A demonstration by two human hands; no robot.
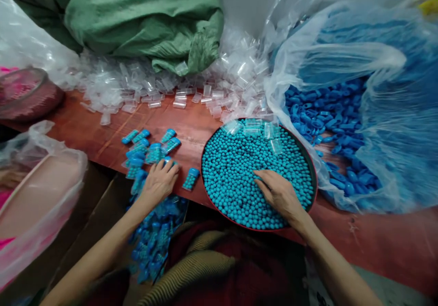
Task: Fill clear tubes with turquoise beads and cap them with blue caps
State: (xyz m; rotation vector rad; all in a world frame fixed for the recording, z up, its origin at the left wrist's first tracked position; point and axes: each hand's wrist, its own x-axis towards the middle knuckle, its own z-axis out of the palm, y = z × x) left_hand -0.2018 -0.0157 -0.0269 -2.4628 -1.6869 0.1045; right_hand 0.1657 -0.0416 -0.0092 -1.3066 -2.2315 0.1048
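Note:
My left hand [160, 178] lies over several small filled containers [154, 153] near the table's front edge, its fingers stretched and slightly apart, touching some of them. These containers are clear with blue caps and hold blue beads. One container [190, 179] lies apart, just right of that hand. My right hand [278, 192] is over a round red-rimmed tray [204, 178] full of blue beads [236, 182], thumb apart from the fingers and nothing visible in them. A few clear empty containers [272, 131] rest on the beads at the far side.
Loose clear containers [150, 84] pile along the back under a green cloth bundle [143, 18]. At right, a plastic bag [404, 128] spills blue caps [328, 109]. Filled containers [153, 242] lie below the table edge. A bowl [41, 91] and another person's hand [12, 178] are at left.

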